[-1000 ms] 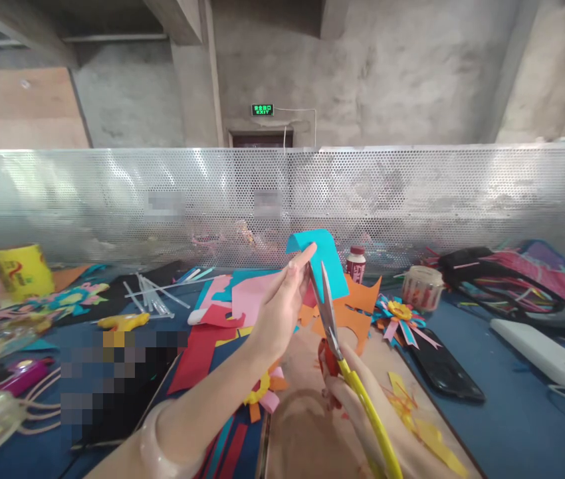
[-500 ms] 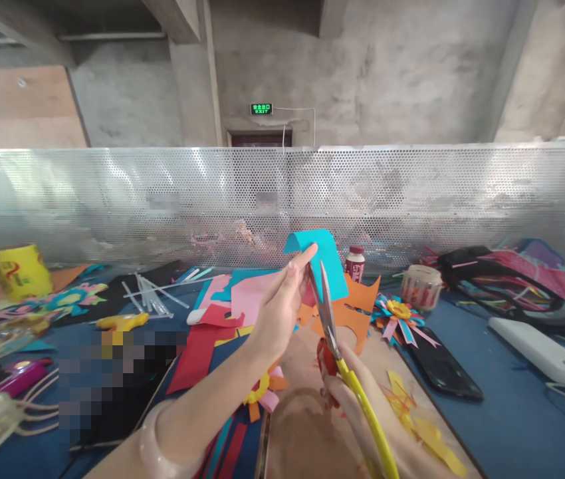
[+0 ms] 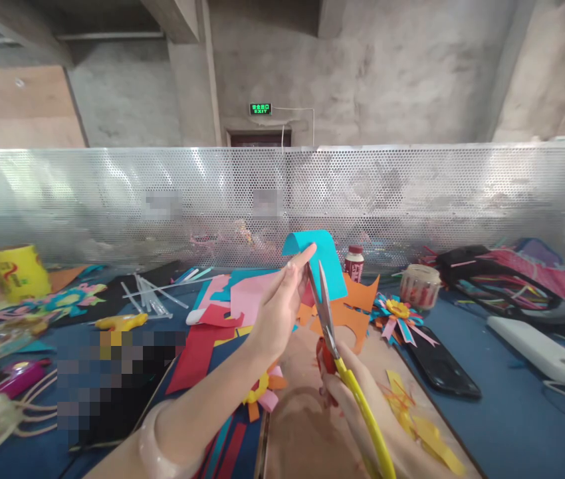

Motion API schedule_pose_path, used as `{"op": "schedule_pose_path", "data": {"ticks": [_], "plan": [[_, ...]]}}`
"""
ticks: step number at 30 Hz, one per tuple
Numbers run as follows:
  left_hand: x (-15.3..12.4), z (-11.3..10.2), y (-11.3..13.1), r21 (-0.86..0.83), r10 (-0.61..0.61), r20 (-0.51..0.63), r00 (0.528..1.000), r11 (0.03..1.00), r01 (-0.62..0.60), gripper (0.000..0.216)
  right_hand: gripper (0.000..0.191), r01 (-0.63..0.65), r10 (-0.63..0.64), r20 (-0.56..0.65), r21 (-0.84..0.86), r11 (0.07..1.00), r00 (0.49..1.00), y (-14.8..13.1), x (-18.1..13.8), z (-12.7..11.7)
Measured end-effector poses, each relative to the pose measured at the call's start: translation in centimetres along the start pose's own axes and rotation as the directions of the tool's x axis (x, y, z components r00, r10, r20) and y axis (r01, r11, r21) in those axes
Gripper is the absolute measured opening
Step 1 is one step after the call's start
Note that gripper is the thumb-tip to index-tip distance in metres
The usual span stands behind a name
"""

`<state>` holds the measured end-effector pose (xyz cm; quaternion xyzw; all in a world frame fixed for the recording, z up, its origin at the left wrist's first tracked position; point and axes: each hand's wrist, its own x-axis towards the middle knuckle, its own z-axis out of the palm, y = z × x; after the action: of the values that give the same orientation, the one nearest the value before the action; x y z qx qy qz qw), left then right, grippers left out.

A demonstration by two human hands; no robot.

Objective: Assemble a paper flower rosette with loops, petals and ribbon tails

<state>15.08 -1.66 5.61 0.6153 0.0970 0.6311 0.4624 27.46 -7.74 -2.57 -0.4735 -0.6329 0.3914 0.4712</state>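
My left hand (image 3: 277,309) is raised over the table and pinches a folded piece of turquoise paper (image 3: 323,258), thumb and fingers pressed on its left side. My right hand (image 3: 362,412) grips scissors (image 3: 330,326) with a yellow and red handle. The blades point up and bite into the lower edge of the turquoise paper. Under both hands lies a brown board (image 3: 307,426).
Red, pink and orange paper scraps (image 3: 242,299) litter the blue table. A paper flower (image 3: 399,313), a tape roll (image 3: 421,286), a small bottle (image 3: 355,263) and a black phone (image 3: 445,372) lie to the right. A yellow glue gun (image 3: 120,322) and sticks lie left. A perforated metal screen (image 3: 412,199) stands behind.
Almost nothing differs; the view and the scissors have shifted a few pixels left while the blades stay in the turquoise paper.
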Motion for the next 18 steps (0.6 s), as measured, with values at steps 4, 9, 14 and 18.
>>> {"op": "schedule_pose_path", "data": {"ticks": [4,9,14,18], "plan": [[-0.03,-0.01,-0.09,-0.001,0.003,-0.007,1.000,1.000,-0.003,0.035,0.012,-0.002,0.002,0.000,-0.010,1.000,1.000,-0.01,0.04,-0.05],[-0.08,0.08,-0.07,-0.014,0.000,-0.008,1.000,1.000,0.000,0.035,0.008,0.023,-0.023,-0.005,-0.019,1.000,1.000,-0.08,0.03,-0.17],[-0.04,0.09,-0.04,-0.020,0.007,-0.004,1.000,1.000,-0.007,0.035,0.009,0.033,-0.033,-0.014,-0.028,0.999,0.999,-0.10,-0.08,-0.15],[-0.06,0.05,-0.04,-0.011,0.004,-0.008,1.000,1.000,-0.004,0.036,0.014,0.015,-0.016,-0.015,-0.040,0.999,1.000,0.04,-0.03,-0.07]]}}
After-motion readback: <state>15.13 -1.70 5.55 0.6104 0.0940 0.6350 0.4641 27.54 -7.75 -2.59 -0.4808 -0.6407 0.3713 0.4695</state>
